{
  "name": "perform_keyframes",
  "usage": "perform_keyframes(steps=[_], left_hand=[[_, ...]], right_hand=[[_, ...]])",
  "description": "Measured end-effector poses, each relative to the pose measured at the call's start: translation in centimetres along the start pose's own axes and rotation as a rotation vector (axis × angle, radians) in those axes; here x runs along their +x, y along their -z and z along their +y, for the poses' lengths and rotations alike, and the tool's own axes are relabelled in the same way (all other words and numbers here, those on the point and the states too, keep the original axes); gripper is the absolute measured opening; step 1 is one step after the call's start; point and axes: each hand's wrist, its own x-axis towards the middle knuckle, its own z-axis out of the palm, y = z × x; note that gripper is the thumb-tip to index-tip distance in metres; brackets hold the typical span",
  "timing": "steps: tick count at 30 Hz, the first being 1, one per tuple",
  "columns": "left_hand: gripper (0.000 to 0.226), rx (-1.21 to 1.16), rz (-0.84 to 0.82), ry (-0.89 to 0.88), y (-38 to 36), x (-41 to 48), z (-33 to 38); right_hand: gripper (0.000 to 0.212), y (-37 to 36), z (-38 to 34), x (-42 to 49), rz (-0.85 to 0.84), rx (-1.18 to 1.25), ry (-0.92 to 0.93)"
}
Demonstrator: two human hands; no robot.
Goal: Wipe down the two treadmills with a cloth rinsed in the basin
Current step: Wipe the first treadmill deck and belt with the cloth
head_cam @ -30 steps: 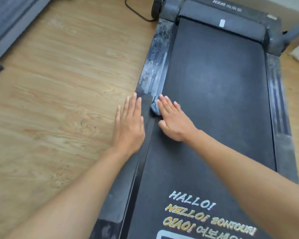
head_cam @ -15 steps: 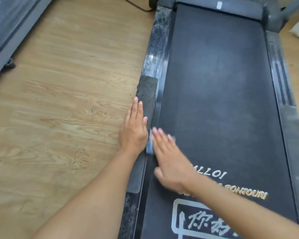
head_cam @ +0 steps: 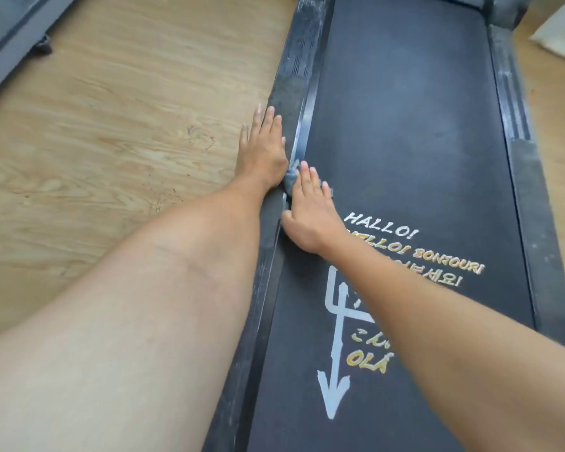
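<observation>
R hand [head_cam: 310, 210] lies flat, fingers straight & together, pressing a blue-grey cloth [head_cam: 291, 177] onto the treadmill [head_cam: 405, 125] belt at its left edge. L hand [head_cam: 264, 148] rests flat w/ straight fingers on the left side rail [head_cam: 287, 89], just beside the cloth. Wood floor [head_cam: 128, 125] to the left.

Soft, even daylight fills my view, brightest on the pale wood-grain plank floor [head_cam: 111, 132] at left. A thin glare streak runs along the black treadmill's glossy left rail [head_cam: 302, 125]. Shadows are faint. Straight edges bow near the corners, and fine detail looks slightly smeared.
</observation>
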Motion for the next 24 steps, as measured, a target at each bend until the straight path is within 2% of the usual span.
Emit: perform_keyframes(steps=[4, 6, 9, 11, 14, 16, 21, 24], left_hand=[[0.055, 0.086, -0.036, -0.13, 0.7, -7.1, -1.2], [0.055, 0.083, -0.031, -0.168, 0.8, -13.4, -2.4], [0.058, 0.044, -0.114, -0.189, 0.9, -19.5, -3.3], [0.059, 0.021, -0.125, -0.18, 1.1, -19.9, -3.6], [0.059, 0.026, -0.145, -0.178, 1.0, -19.6, -3.7], [0.059, 0.031, -0.15, -0.171, 0.8, -19.8, -3.7], [0.06, 0.019, -0.196, -0.141, 1.4, -20.0, -3.2], [0.06, 0.016, -0.227, -0.134, 1.7, -20.4, -3.1]], right_hand=[[0.092, -4.0, -2.6, -13.1, -0.109, -0.017, 0.082], [0.097, -5.2, -3.5, -19.1, -0.203, -0.053, 0.198], [0.096, -5.5, -2.4, -21.2, -0.231, -0.215, 0.28], [0.095, -4.8, -1.9, -18.3, -0.164, -0.267, 0.222], [0.088, -4.7, -2.8, -14.7, -0.121, -0.12, 0.043], [0.088, -6.3, -3.9, -16.2, -0.078, -0.065, 0.012], [0.095, -11.1, -8.2, -31.1, -0.174, 0.104, 0.128], [0.089, -12.5, -8.0, -35.7, -0.213, 0.032, 0.236]])
